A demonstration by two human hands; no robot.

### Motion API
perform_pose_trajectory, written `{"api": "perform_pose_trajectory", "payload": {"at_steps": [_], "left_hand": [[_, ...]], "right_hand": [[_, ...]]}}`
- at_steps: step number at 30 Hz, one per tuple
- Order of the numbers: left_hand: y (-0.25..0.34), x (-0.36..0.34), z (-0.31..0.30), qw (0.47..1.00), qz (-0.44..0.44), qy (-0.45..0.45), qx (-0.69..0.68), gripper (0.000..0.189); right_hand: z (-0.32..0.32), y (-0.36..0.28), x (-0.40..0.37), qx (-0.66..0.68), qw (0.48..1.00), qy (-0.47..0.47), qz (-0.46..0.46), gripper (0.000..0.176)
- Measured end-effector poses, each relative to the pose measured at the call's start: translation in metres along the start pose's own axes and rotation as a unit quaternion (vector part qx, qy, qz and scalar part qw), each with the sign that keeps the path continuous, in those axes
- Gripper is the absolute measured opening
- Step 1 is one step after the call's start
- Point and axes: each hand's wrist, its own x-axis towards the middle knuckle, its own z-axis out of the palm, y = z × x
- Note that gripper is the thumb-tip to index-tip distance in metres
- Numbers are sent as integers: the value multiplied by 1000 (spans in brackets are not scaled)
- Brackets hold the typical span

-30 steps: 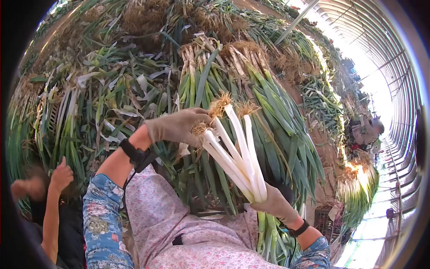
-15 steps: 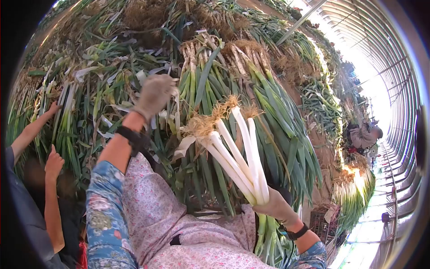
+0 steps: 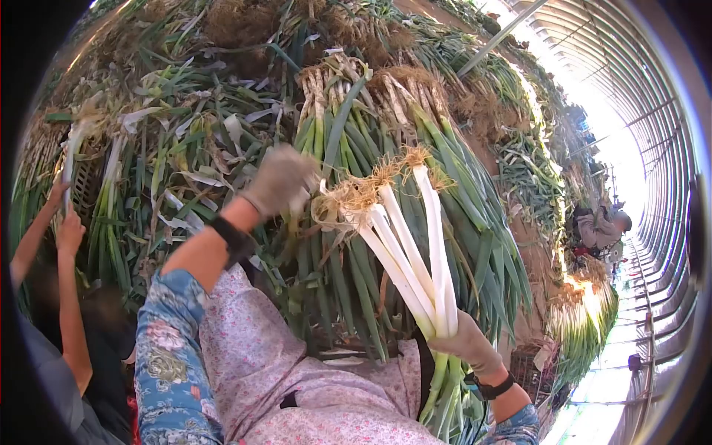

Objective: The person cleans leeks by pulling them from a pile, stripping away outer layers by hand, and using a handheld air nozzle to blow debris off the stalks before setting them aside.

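At the far left, a co-worker's arms [image 3: 63,252] reach up toward a pale stalk [image 3: 70,152] in the pile [image 3: 185,141] of green leeks that fills the far ground. Right of it, the person's gloved left hand [image 3: 280,180] sits with its fingers curled, touching the roots [image 3: 354,194] of a bunch [image 3: 408,252]; whether it pinches anything I cannot tell. The bunch, a few peeled white leeks, stands almost upright in mid-scene, roots far, green ends near. The gloved right hand [image 3: 467,343] is clenched around its stalks where white turns green. Far right, another person [image 3: 599,226] crouches under the tunnel roof [image 3: 653,111].
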Motion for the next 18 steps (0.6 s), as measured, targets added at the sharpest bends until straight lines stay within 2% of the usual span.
{"api": "perform_pose_trajectory", "payload": {"at_steps": [2, 4, 7, 9, 11, 14, 18], "left_hand": [[-81, -6, 0, 991, -94, 62, -68, 43], [-94, -22, -23, 968, -162, 135, 133, 42], [-30, -27, -59, 973, 0, 205, -106, 43], [22, -30, -66, 974, 105, 129, -151, 43], [55, -33, -53, 987, 88, 62, -116, 41], [69, -26, -29, 986, 61, 90, -123, 39], [69, -21, -5, 978, 88, 97, -163, 31]], "right_hand": [[0, 5, 1, -3, 1000, 2, -17, 58], [3, 14, 2, -16, 999, 13, -39, 57], [9, 5, 11, -26, 999, -2, -24, 59], [10, 5, 19, -42, 998, -11, -34, 60], [12, 5, 20, -50, 998, -11, -38, 62], [14, 3, 19, -55, 997, -1, -46, 64], [14, 9, 15, -68, 997, -5, -39, 67]]}}
